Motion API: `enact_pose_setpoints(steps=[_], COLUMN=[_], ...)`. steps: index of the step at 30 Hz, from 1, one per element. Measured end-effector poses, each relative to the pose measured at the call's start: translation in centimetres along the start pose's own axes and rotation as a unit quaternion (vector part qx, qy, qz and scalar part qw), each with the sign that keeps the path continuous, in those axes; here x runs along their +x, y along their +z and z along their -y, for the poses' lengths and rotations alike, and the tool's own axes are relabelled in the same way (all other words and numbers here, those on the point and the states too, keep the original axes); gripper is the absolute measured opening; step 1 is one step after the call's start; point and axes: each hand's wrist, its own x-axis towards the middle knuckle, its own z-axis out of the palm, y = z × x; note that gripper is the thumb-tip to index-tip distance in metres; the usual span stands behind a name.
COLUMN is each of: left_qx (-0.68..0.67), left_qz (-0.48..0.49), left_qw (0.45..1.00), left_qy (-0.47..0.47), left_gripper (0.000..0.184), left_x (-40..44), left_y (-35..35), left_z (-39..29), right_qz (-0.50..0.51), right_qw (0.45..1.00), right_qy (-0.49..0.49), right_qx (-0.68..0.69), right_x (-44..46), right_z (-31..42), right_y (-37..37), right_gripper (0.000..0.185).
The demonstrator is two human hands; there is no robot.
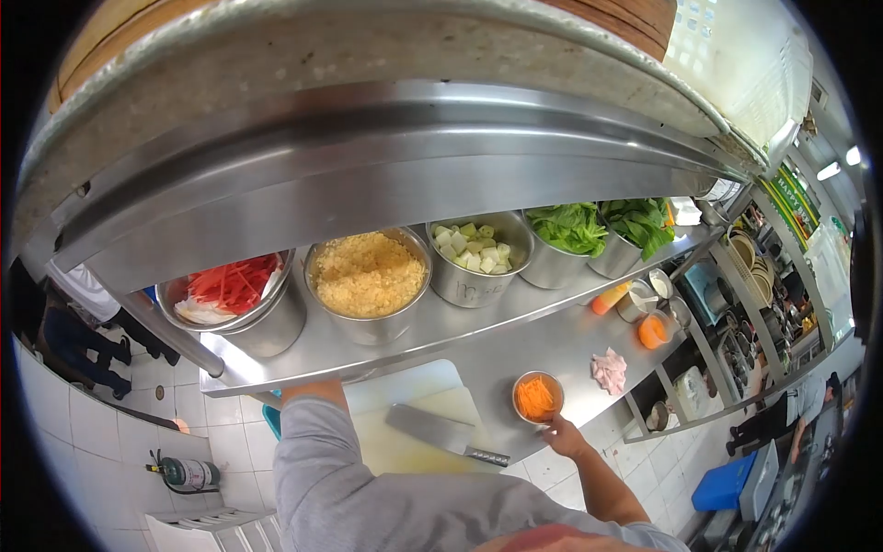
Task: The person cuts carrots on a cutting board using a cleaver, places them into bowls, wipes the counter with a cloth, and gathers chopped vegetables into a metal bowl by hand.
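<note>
My right hand (563, 436) grips the near rim of a small metal bowl (518, 406) with shredded carrot (535, 397) in it, at the right part of the steel worktop. My left forearm (315, 392) reaches under the raised shelf, whose edge hides the left hand. Between my arms lies a pale cutting board (372, 448). A cleaver (429, 428) rests flat on it, its dark handle pointing toward my right side. Beyond the bowl sits a pile of pale pink sliced meat (608, 371), directly on the worktop.
Along the raised steel shelf (386, 354) stand several metal pots: red strips (228, 283), chopped yellowish bits (370, 274), pale green cubes (474, 248) and leafy greens (566, 227). Small containers, one with orange contents (654, 330), crowd the worktop's far right. A fire extinguisher (189, 473) is at lower left.
</note>
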Motion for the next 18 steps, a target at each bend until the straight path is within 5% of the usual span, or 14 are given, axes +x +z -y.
enact_pose_setpoints(steps=[2, 6, 10, 16, 18], left_qx=[-0.002, -0.002, -0.001, -0.005, -0.003], left_qz=[0.001, -0.001, 0.001, 0.001, 0.002], left_qw=[1.000, 1.000, 1.000, 1.000, 1.000], left_qy=[0.001, 0.003, 0.006, 0.013, 0.012], left_gripper=[0.038, 0.037, 0.035, 0.034, 0.033], left_x=[0.1, 0.4, 0.4, 0.1, 0.4], left_y=[0.0, -0.2, -0.1, 0.0, 0.2], left_z=[-0.1, -0.1, -0.4, -0.8, -0.7], right_qz=[-0.059, -0.133, -0.158, -0.172, -0.207], right_qw=[0.963, 0.963, 0.929, 0.896, 0.823], right_qy=[-0.065, -0.050, -0.247, -0.355, -0.501], right_qx=[-0.256, -0.228, -0.226, -0.204, -0.172], right_x=[-2.7, -4.0, -9.0, -15.7, -16.2], right_z=[4.9, 6.9, 13.7, 26.2, 30.7], right_y=[-0.1, -0.9, -4.3, -8.5, -8.5], right_gripper=[0.041, 0.038, 0.037, 0.035, 0.033])
